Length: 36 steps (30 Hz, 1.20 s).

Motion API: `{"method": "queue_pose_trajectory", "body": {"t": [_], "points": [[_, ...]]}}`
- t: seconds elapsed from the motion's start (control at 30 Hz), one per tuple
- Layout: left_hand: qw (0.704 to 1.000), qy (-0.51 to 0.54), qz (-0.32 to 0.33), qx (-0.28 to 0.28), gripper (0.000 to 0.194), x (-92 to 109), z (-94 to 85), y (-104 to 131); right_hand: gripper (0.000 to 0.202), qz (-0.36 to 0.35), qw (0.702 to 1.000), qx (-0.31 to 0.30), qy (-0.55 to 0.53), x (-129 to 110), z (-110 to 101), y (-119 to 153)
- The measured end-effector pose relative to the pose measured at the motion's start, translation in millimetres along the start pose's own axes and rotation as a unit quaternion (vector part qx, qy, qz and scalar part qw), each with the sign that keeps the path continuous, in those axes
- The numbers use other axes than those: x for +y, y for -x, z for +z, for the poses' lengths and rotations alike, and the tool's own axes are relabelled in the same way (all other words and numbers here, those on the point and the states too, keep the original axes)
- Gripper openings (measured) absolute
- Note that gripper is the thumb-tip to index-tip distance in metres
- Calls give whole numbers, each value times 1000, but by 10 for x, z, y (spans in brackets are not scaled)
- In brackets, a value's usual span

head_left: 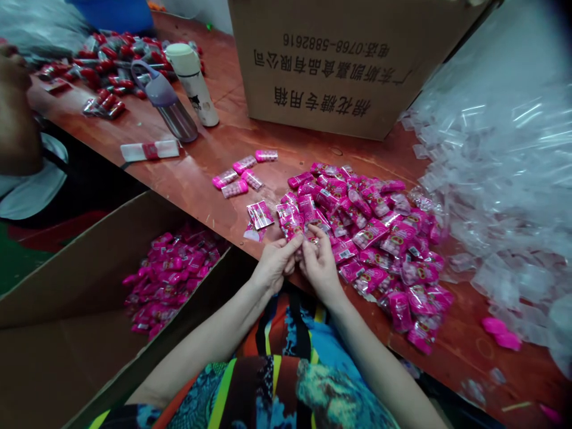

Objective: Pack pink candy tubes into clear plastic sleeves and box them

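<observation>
At the frame's center, our left hand (273, 262) and right hand (320, 265) pinch together on one pink sachet (298, 233) at the table edge (214, 196); we seem mid-packing. Beyond it lies the sachet pile (379, 238), an open carton (89, 298) of packed sachets lower left, and clear sleeves (500, 179) at right.

Two bottles (179, 89), printed cardboard box (339, 59), clear wrappers (504, 179), red packets (107, 65)

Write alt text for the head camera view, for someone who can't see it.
Left hand and right hand pinch a small packet together at the edge of a wooden table, beside a pile of pink packets. An open carton sits lower left.
</observation>
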<state>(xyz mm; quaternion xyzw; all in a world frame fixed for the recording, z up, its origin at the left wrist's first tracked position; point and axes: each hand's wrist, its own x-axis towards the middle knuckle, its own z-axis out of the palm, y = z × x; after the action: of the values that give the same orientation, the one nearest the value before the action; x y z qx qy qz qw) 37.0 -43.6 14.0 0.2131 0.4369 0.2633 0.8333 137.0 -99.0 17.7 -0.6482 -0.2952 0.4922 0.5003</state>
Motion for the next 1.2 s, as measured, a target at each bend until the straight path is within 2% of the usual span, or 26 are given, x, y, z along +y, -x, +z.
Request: {"method": "queue_pose_trajectory", "body": {"t": [0.07,0.13,0.23,0.43,0.5,0.53,0.6,0.63,0.7,0.77,0.83,0.9,0.97,1.1,1.2], "points": [[999,-16,-12,-41,51,0,-29,21,55,57,992,-24,-106,-38,-28,-32],[994,-48,-22,-96,51,15,-71,33,58,75,986,-48,-139,-66,-62,-43],[985,-76,-20,-155,52,50,-124,31,61,76,988,-69,-113,-74,-96,-25],[965,-168,10,-200,53,125,-123,54,65,91,988,-101,-69,-165,-99,-53],[963,-182,14,-197,45,150,-126,87,60,55,995,-83,-22,-299,-136,-118],[966,-188,19,-177,42,165,-137,102,56,18,998,-62,11,-386,-173,-161],[973,-208,43,-94,37,202,-179,115,54,-75,992,1,99,-574,-275,-261],[972,-222,66,-40,35,223,-206,111,57,-118,980,42,155,-660,-332,-309],[957,-258,125,47,27,261,-260,80,68,-173,933,121,291,-778,-425,-378],[938,-287,172,86,16,277,-296,32,71,-187,874,165,418,-787,-447,-385],[930,-298,191,95,10,260,-310,-18,58,-195,832,128,504,-684,-382,-335],[931,-291,192,105,10,223,-312,-59,44,-213,800,43,559,-518,-256,-270],[938,-271,182,118,11,189,-313,-91,41,-220,771,-10,597,-371,-113,-242],[960,-222,131,110,20,192,-324,-145,44,-166,728,-8,665,-306,100,-358],[967,-211,112,94,25,231,-339,-167,40,-132,685,-36,716,-338,156,-500]]}}
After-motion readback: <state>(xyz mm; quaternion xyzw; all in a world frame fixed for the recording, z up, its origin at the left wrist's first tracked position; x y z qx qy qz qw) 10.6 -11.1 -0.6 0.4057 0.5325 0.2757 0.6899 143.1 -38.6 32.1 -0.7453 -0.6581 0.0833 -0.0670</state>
